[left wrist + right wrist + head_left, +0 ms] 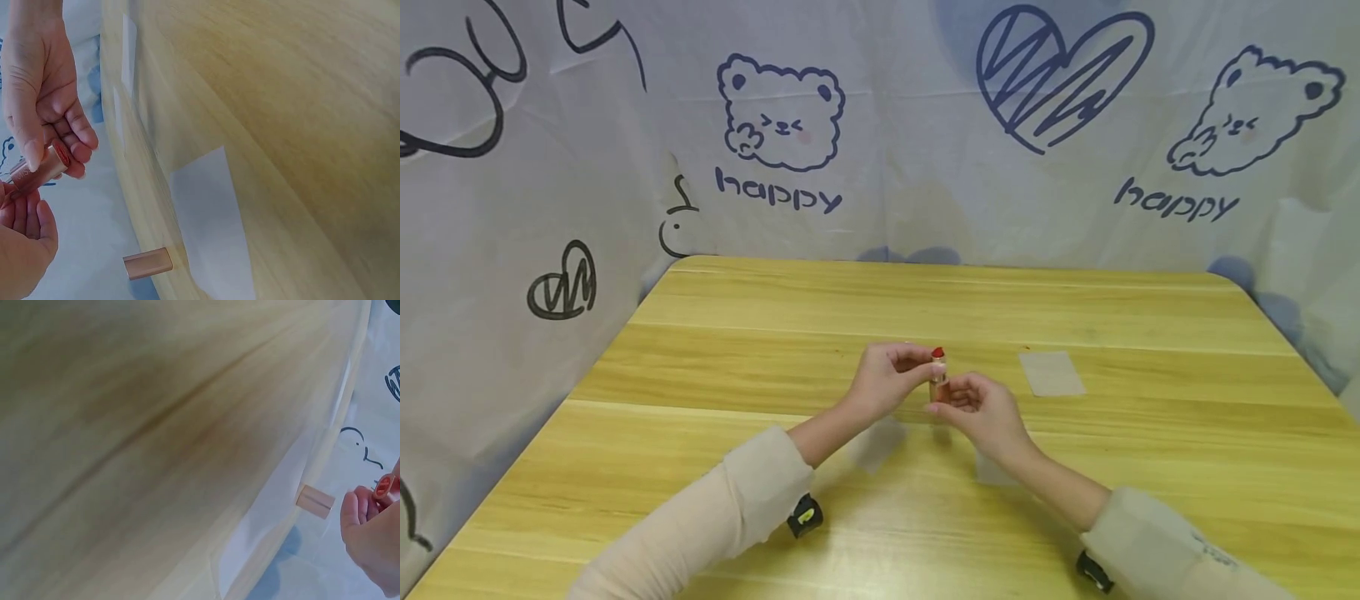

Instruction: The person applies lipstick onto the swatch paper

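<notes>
Both hands meet on an upright lipstick [938, 392] with its red tip exposed, held above the table. My left hand [887, 375] pinches its upper part just below the red tip. Lower down, my right hand [992, 417] pinches the tube's base between thumb and fingers. In the left wrist view the pinkish-gold base [44, 172] shows its red underside, with the right hand [44, 81] above and the left hand [25, 250] below. A pinkish-gold lipstick cap [147, 263] stands on the table; the right wrist view shows the cap [315, 501] too.
One pale square sheet [1052, 373] lies right of the hands. Another pale sheet [880, 444] is under the left forearm, and a third sheet [992, 471] is partly covered by the right arm. The wooden table [760, 333] ends at a drawn-on cloth wall [910, 167].
</notes>
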Demonstrator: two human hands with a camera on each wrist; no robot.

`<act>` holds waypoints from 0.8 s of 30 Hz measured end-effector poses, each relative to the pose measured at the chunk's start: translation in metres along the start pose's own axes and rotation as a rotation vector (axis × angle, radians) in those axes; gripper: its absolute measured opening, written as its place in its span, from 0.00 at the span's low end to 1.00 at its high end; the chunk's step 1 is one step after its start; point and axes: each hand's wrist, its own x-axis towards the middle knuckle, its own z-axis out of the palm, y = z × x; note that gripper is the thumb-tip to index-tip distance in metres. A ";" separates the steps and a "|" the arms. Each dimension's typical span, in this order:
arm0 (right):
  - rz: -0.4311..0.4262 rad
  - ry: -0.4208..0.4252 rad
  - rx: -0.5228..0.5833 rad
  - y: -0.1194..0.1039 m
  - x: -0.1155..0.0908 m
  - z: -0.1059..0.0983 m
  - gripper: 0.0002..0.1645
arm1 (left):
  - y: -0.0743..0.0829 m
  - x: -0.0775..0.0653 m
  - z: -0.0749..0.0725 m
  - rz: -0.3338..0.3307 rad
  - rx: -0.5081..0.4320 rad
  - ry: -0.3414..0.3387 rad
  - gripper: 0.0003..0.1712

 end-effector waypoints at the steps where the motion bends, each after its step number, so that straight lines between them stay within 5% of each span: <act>1: 0.006 0.009 -0.011 0.000 0.000 0.000 0.16 | 0.000 0.000 0.000 0.001 0.000 -0.002 0.11; 7: 0.006 0.000 -0.066 0.000 0.002 -0.002 0.14 | 0.000 0.000 -0.001 0.009 0.011 -0.024 0.11; 24: -0.094 -0.249 0.024 0.006 0.002 -0.014 0.16 | 0.001 -0.001 -0.005 0.068 0.004 -0.120 0.10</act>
